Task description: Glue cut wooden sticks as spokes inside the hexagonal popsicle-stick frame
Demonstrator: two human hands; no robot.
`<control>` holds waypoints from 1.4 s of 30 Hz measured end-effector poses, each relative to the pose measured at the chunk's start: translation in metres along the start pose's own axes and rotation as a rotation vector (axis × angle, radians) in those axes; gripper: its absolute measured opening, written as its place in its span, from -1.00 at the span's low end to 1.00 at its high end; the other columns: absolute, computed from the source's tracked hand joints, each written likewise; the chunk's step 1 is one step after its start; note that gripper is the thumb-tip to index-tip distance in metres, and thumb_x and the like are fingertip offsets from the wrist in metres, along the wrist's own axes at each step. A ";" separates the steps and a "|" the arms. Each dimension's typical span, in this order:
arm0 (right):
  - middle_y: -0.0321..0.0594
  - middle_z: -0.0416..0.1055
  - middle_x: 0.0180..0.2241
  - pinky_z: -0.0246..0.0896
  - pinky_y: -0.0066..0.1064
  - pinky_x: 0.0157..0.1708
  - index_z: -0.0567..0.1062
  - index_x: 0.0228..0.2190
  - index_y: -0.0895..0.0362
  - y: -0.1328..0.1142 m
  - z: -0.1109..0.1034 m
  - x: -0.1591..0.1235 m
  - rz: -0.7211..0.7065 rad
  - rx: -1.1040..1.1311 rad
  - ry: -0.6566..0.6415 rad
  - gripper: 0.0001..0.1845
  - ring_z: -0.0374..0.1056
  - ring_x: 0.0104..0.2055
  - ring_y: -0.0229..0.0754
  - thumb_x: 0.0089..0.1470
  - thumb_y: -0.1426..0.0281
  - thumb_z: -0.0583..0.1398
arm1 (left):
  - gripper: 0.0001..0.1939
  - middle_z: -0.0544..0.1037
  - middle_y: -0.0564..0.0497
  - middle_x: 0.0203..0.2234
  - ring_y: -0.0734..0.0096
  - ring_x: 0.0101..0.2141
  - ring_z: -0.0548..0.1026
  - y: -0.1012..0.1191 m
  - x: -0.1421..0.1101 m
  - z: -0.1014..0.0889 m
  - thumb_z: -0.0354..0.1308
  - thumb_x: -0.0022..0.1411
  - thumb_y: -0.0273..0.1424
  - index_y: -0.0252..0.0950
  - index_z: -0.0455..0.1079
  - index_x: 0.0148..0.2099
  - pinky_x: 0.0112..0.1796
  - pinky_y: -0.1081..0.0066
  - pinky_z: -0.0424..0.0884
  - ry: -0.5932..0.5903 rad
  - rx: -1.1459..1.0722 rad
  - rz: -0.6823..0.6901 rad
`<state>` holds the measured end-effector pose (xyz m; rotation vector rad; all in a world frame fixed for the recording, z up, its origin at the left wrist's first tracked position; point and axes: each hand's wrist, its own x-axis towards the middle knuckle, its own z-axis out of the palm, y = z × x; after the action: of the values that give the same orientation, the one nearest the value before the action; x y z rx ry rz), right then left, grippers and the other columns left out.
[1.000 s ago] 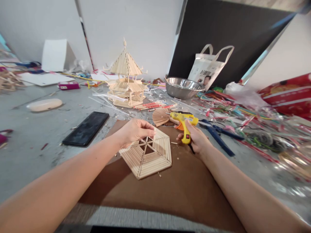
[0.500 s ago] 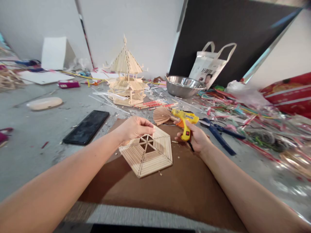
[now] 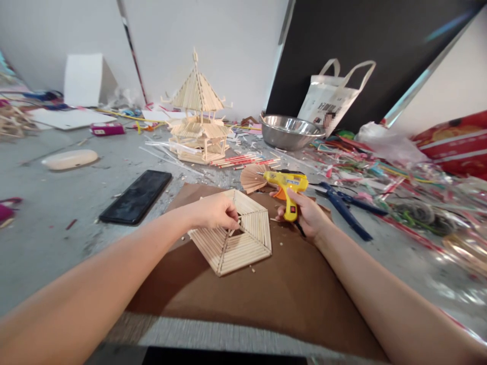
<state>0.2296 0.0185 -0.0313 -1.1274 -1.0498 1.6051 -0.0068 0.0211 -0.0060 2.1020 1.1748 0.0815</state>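
Observation:
My left hand (image 3: 219, 213) is closed in a pinch over the central opening of a hexagonal panel (image 3: 243, 248) built of thin wooden sticks. What its fingertips hold is too small to make out. The panel lies flat on a brown sheet (image 3: 258, 304). In my right hand (image 3: 310, 218) is a yellow hot glue gun (image 3: 289, 185), held by its handle with the nozzle pointing left, above and to the right of the panel. Behind the nozzle lies a pleated brown fan-shaped piece (image 3: 250, 178).
A stick-built pagoda model (image 3: 200, 116) stands at the back, with red-and-wood sticks (image 3: 239, 161) before it. Left lie a black phone (image 3: 137, 196) and a white oval case (image 3: 70, 159). Right are a metal bowl (image 3: 291, 133), blue-handled pliers (image 3: 344, 210), a white bag (image 3: 327, 104) and scattered scraps.
My left hand has moved down and inward from the panel's far edge to its central opening. The glue gun has shifted slightly left, its nozzle now more visible.

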 end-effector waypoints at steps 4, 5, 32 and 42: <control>-0.26 0.35 -0.73 0.29 -0.42 -0.57 0.32 -0.22 0.19 0.000 0.000 0.000 0.014 -0.012 -0.013 -0.68 0.27 -0.70 -0.30 0.04 0.28 -0.02 | -0.75 0.47 0.07 -0.54 0.49 -0.48 0.35 -0.001 0.001 -0.001 0.10 -0.15 -0.26 -0.32 0.41 -0.42 -0.48 0.54 0.16 -0.039 -0.009 0.004; -0.26 0.36 -0.73 0.28 -0.42 -0.57 0.32 -0.22 0.19 0.000 -0.001 0.000 0.016 -0.012 -0.017 -0.68 0.27 -0.70 -0.30 0.04 0.28 -0.02 | -0.75 0.47 0.07 -0.54 0.49 -0.48 0.35 -0.001 0.002 -0.002 0.10 -0.15 -0.26 -0.32 0.41 -0.42 -0.48 0.54 0.16 -0.045 -0.011 0.003; -0.28 0.35 -0.72 0.25 -0.48 -0.65 0.29 -0.19 0.20 -0.002 0.004 -0.004 0.042 -0.045 -0.041 -0.67 0.27 -0.70 -0.30 0.02 0.28 -0.01 | -0.72 0.49 0.04 -0.53 0.52 -0.52 0.34 0.007 0.005 0.006 0.04 -0.08 -0.25 -0.33 0.44 -0.39 -0.49 0.55 0.15 -0.098 0.130 0.017; -0.28 0.35 -0.72 0.29 -0.43 -0.61 0.30 -0.23 0.19 -0.001 0.003 -0.004 0.031 -0.033 -0.016 -0.71 0.27 -0.70 -0.30 0.02 0.30 0.00 | -0.74 0.49 0.03 -0.54 0.51 -0.53 0.33 0.010 0.004 0.007 0.06 -0.10 -0.27 -0.32 0.45 -0.39 -0.50 0.54 0.15 -0.089 0.132 0.010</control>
<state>0.2276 0.0146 -0.0291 -1.1597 -1.0772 1.6293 0.0052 0.0171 -0.0061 2.2024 1.1437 -0.0870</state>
